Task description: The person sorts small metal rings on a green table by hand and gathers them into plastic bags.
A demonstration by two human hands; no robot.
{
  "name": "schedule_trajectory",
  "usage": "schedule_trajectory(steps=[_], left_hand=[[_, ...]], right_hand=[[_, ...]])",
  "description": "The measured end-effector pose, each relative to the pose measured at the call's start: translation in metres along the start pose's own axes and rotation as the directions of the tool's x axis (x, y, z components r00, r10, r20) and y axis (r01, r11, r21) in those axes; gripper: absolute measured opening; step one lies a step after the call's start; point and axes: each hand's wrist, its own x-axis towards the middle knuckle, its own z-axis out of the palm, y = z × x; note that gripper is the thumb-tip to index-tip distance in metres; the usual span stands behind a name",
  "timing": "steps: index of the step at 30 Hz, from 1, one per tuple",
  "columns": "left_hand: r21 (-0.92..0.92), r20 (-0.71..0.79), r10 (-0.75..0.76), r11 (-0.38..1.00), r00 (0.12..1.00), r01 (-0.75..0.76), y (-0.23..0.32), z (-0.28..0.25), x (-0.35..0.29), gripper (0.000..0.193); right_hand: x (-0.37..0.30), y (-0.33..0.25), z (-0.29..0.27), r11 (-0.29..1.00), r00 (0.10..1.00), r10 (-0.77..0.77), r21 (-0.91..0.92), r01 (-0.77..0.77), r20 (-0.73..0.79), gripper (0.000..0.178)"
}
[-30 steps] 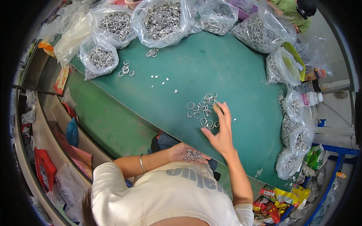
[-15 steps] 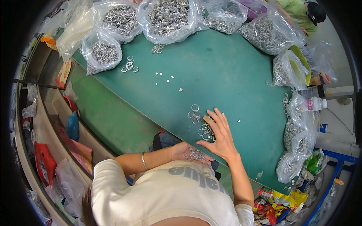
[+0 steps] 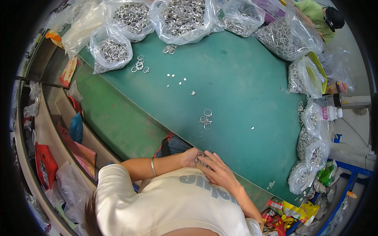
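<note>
right hand (image 3: pixel 219 172) lay together with left hand (image 3: pixel 189 157) over round silver metal rings (image 3: pixel 199 155), seemingly light, stiff, best pinched by bands.

The place was a workshop, most likely for jewellery, where small metal goods were handled in bulk. A broad green-topped worktable (image 3: pixel 236 78) filled its middle, and clear plastic bags (image 3: pixel 162 32) crammed with silver-coloured rings (image 3: pixel 183 15) lined the table's far and right edges. A small loose cluster of rings (image 3: pixel 207 120) lay out on the green surface. At the far right corner stood a co-worker (image 3: pixel 311 13) in a green top and black cap. Open shelving (image 3: pixel 59 114) holding a red container (image 3: pixel 44 163), a green floor (image 3: pixel 114 106) with worn patches and a blue metal frame (image 3: pixel 353 169) also suited a working room.
</note>
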Motion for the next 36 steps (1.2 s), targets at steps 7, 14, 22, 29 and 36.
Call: schedule_trajectory(steps=[7,14,22,29,36], left_hand=[[0.173,-0.198,0.027,0.985,0.980,0.008,-0.007,0.069,-0.005,0.058],[0.189,-0.227,0.065,0.982,0.972,-0.022,-0.005,0.049,-0.005,0.057],[0.307,-0.489,0.186,0.951,0.852,-0.031,-0.005,0.045,-0.008,0.035],[0.435,-0.236,0.144,0.900,0.961,-0.028,-0.009,0.066,-0.030,0.038],[0.408,-0.250,0.221,0.907,0.943,-0.105,-0.012,0.139,-0.035,0.031]], right_hand=[[0.099,0.023,-0.042,0.998,0.932,-0.021,-0.066,-0.003,-0.363,0.046],[0.071,0.026,-0.031,0.995,0.998,-0.043,-0.091,0.039,-0.039,0.042],[0.003,-0.003,0.015,0.996,0.996,-0.049,0.066,0.054,-0.070,0.045],[0.010,-0.014,0.017,0.985,0.976,-0.144,0.075,0.158,-0.163,0.045],[0.023,-0.028,-0.020,0.956,0.893,-0.262,-0.225,0.189,-0.366,0.044]])
